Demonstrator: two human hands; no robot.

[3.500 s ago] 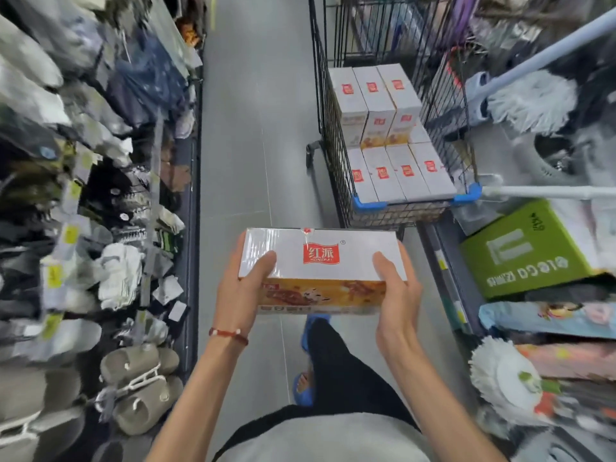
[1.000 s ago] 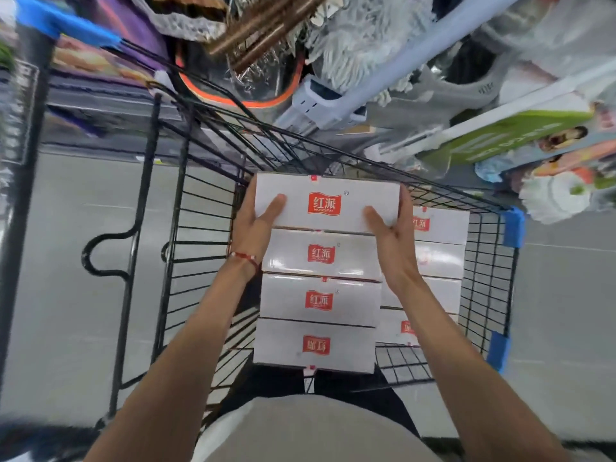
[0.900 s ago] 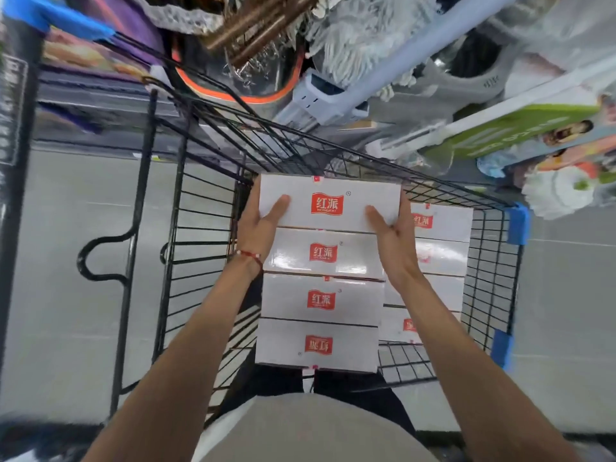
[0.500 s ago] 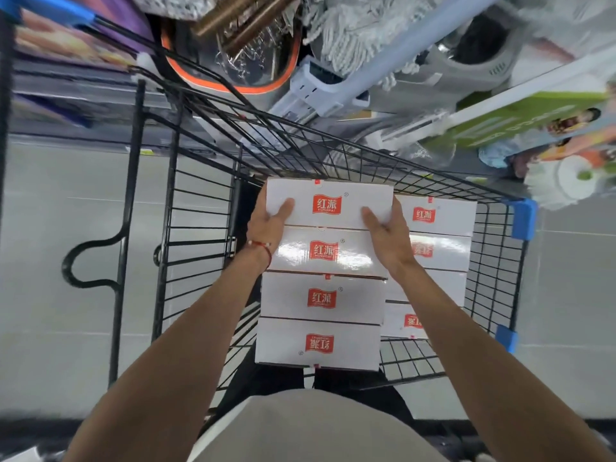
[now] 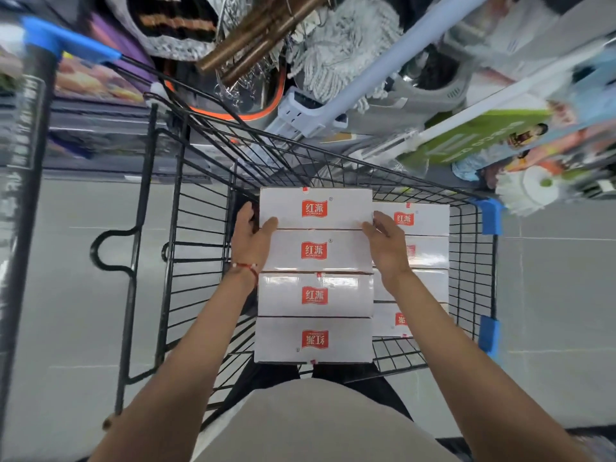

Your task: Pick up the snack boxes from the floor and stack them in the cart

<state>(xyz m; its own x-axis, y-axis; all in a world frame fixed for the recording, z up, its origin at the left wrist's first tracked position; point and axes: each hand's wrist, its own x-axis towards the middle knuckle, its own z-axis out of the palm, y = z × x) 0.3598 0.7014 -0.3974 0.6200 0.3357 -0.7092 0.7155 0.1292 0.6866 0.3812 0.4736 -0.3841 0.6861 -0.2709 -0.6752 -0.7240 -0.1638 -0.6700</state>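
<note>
Snack box (image 5: 315, 208): white carton, judged stiff, light, glossy-slick. Location: cart (image 5: 173, 228), far end of upper row of 4. Left hand (image 5: 250, 243) and right hand (image 5: 386, 250) clasp its short ends, fingers curled round; probably the best hold.

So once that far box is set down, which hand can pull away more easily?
Probably the right hand: it holds the right end of the far box above the lower row of boxes, with open room. The left hand sits in the narrow gap between the stack and the cart wall.
</note>
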